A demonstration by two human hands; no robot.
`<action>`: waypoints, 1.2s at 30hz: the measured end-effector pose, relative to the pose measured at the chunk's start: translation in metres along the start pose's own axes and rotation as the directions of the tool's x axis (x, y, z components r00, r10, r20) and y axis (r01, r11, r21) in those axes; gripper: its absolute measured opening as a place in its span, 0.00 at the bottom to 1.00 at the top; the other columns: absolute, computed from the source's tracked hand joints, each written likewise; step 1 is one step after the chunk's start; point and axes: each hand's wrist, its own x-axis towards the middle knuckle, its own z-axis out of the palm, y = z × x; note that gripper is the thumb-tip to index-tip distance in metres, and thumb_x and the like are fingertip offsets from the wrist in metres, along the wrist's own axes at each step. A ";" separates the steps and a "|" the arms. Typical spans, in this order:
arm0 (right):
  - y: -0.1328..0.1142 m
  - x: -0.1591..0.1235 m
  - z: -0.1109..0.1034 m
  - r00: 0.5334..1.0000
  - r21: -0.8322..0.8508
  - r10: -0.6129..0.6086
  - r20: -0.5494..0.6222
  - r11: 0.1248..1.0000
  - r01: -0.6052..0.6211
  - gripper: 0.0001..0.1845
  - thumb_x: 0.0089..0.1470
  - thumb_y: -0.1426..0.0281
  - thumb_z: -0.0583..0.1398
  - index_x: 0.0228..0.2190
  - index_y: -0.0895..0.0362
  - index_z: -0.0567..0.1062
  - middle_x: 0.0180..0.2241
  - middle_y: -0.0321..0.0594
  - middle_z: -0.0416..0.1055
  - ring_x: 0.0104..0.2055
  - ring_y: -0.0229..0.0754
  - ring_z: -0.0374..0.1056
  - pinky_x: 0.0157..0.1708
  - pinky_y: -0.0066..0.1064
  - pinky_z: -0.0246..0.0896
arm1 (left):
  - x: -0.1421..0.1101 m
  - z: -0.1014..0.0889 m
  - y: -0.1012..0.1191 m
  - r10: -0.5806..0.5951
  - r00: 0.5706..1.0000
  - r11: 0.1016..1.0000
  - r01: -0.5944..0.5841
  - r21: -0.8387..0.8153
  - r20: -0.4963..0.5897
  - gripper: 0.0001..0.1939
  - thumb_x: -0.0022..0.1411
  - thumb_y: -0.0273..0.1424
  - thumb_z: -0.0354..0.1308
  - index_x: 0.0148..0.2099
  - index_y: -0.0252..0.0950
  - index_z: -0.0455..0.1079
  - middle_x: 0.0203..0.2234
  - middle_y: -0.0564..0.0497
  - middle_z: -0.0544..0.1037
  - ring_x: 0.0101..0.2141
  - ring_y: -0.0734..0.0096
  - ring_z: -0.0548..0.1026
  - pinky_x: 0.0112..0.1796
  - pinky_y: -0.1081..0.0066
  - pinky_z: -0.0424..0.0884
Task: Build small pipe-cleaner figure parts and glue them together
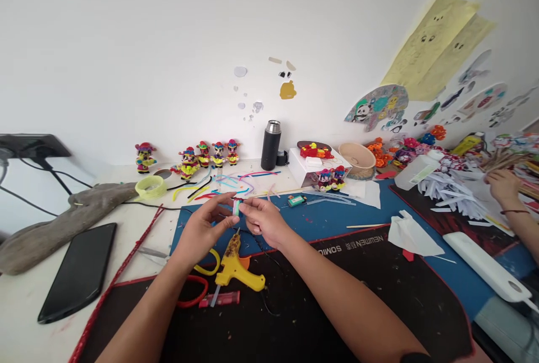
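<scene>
Between my two hands is a small pastel piece (236,208), white with green and a hint of pink; its exact kind is too small to make out. The fingers of my left hand (207,225) pinch it from the left. From the other side, the thumb and fingers of my right hand (264,219) grip it too. Just below lies a yellow hot glue gun (236,268) with a glue stick in its rear end. Scissors with a red handle (194,291) and a yellow handle loop (209,264) rest beside the glue gun, near a pink-red lighter (219,299).
Several fuzzy figurines (204,155) stand along the wall, with loose pipe cleaners (236,183) before them. A black thermos (270,146) stands uncapped beside a white box (318,169). At left lies a phone (78,273). Another person's hand (505,187) is at right among paper strips.
</scene>
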 end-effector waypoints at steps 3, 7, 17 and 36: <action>0.005 -0.001 -0.004 1.000 0.027 0.020 0.014 0.999 -0.021 0.28 0.43 0.50 0.76 0.32 0.56 0.73 0.14 0.18 0.52 0.14 0.28 0.46 0.16 0.26 0.35 | 0.000 -0.004 0.001 0.009 0.998 0.997 -0.014 0.078 0.068 0.29 0.60 0.42 0.72 0.62 0.43 0.75 0.42 0.47 0.84 0.38 0.59 0.83 0.40 0.65 0.76; 0.008 -0.007 -0.012 0.999 0.016 0.031 0.041 0.999 -0.032 0.27 0.43 0.51 0.77 0.32 0.56 0.74 0.14 0.18 0.51 0.14 0.28 0.44 0.15 0.26 0.35 | -0.002 -0.002 0.004 0.048 0.995 0.979 -0.064 0.191 0.089 0.26 0.59 0.41 0.72 0.60 0.46 0.77 0.45 0.47 0.84 0.38 0.58 0.82 0.43 0.64 0.77; 0.006 -0.012 -0.018 0.998 0.005 0.040 0.044 0.999 -0.041 0.26 0.44 0.52 0.76 0.33 0.56 0.75 0.17 0.22 0.57 0.15 0.28 0.45 0.15 0.26 0.35 | -0.005 0.009 0.012 0.067 0.996 0.951 -0.081 0.300 0.056 0.22 0.59 0.43 0.70 0.55 0.46 0.79 0.38 0.49 0.84 0.34 0.58 0.81 0.41 0.64 0.77; 0.009 -0.010 -0.017 0.999 0.034 0.032 0.044 0.999 -0.034 0.26 0.46 0.51 0.75 0.35 0.54 0.73 0.14 0.18 0.51 0.14 0.30 0.44 0.16 0.26 0.35 | -0.008 0.016 0.008 0.150 0.988 0.928 -0.133 0.348 -0.023 0.18 0.62 0.41 0.67 0.53 0.45 0.80 0.37 0.48 0.86 0.33 0.58 0.82 0.40 0.65 0.76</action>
